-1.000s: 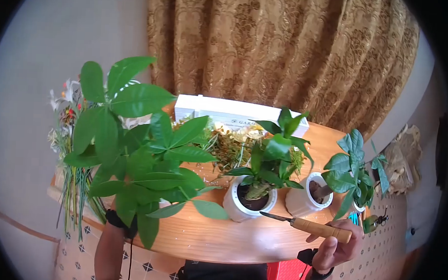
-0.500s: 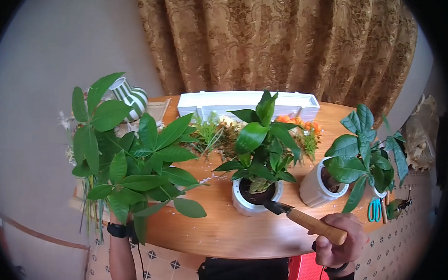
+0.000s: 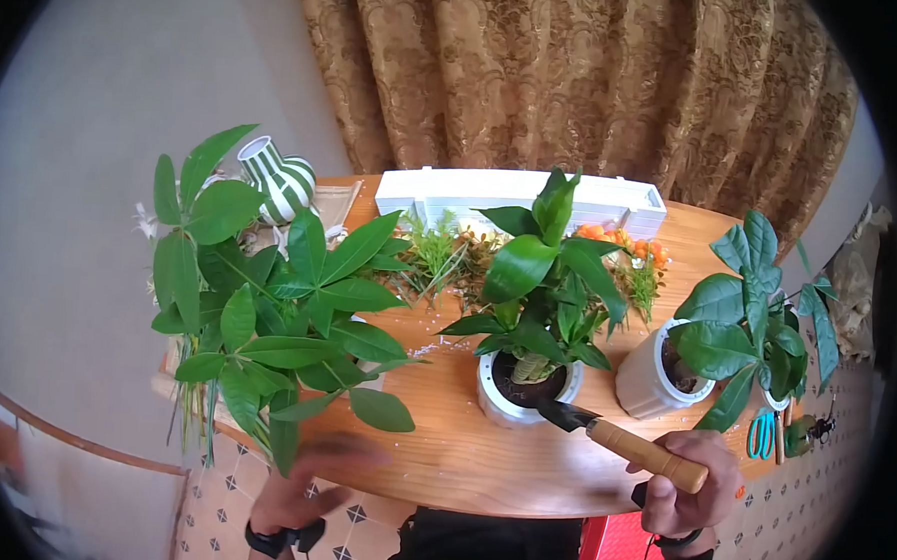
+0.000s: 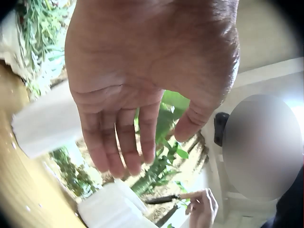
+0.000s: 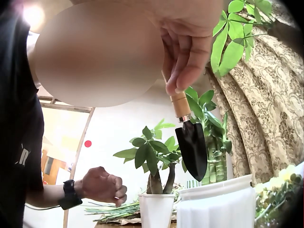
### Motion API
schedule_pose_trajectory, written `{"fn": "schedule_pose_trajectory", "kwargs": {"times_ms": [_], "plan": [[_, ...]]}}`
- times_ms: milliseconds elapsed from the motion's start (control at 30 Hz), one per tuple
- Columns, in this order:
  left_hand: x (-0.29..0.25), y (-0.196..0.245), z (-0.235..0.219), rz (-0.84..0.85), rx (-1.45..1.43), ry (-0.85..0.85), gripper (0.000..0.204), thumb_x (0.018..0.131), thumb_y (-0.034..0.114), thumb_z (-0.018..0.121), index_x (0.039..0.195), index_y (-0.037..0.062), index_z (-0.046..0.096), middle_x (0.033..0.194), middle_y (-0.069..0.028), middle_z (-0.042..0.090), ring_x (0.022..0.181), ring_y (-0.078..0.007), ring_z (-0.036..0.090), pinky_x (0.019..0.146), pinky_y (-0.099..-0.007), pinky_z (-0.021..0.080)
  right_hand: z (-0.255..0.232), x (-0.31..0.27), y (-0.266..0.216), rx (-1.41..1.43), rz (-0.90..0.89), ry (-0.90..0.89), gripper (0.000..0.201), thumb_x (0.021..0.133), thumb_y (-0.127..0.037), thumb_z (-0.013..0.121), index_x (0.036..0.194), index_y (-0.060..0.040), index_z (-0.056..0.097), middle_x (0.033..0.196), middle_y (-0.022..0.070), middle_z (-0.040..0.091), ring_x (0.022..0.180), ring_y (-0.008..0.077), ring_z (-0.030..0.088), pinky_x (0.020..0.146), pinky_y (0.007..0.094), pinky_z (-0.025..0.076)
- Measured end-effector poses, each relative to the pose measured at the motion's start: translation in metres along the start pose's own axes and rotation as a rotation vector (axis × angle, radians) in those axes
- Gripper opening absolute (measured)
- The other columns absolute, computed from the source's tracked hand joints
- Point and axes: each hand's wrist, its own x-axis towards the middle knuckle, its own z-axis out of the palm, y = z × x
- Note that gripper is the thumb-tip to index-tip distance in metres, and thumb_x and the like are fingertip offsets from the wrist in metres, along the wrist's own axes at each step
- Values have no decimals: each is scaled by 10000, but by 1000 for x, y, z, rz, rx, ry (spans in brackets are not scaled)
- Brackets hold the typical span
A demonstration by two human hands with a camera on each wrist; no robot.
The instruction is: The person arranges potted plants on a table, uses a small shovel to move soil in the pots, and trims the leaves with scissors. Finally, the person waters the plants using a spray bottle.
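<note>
My right hand point(image 3: 695, 483) grips the wooden handle of a small garden trowel point(image 3: 646, 455), its dark blade pointing left at the near rim of the middle white pot point(image 3: 508, 415). In the right wrist view the black trowel blade point(image 5: 192, 149) tilts down, overlapping the pot edge. Dark soil and a leafy green plant point(image 3: 529, 269) with a braided stem fill that pot. My left hand point(image 3: 305, 482) holds nothing, near the table's front edge below a big broad-leaved plant point(image 3: 276, 323) that mostly hides its white pot. The left wrist view shows this hand's palm and loosely extended fingers point(image 4: 126, 142).
A third plant in a white pot point(image 3: 647, 379) stands on the right, with teal-handled scissors point(image 3: 761, 436) close by. Behind are a long white planter point(image 3: 533, 189), orange flowers point(image 3: 630, 246) and a striped vase point(image 3: 281, 183). Cut stems point(image 3: 196, 394) lie at the left.
My left hand has come out from under the left plant, toward the table's front edge. The trowel's blade swung closer to the middle pot's rim, right hand still gripping it. The view shifted.
</note>
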Motion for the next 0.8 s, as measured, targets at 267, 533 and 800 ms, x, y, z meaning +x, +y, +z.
{"fn": "schedule_pose_trajectory", "kwargs": {"times_ms": [267,533,800], "plan": [[110,-3,78,196,-382,116,588,1019,312,533,1458,-59,411,1500,-234,456,1392,-310,463,1191,-455,322,-13,0,-9,-15,-13,-20,377,833,-181,800,1051,12,560,813,138,709,645,245,715,557,319,567],[189,-38,93,-33,-798,81,449,1070,276,445,1428,11,504,1420,-76,547,1327,-172,481,1153,-329,321,3,0,-13,-52,80,21,386,803,-121,804,1068,31,568,809,141,707,618,233,698,539,310,544],[186,-105,105,-118,-718,90,402,1070,254,466,1376,-3,512,1395,-108,544,1292,-213,491,1130,-358,339,24,7,-11,-69,81,67,389,788,-97,814,1058,42,572,803,143,703,609,236,684,530,305,523]]}}
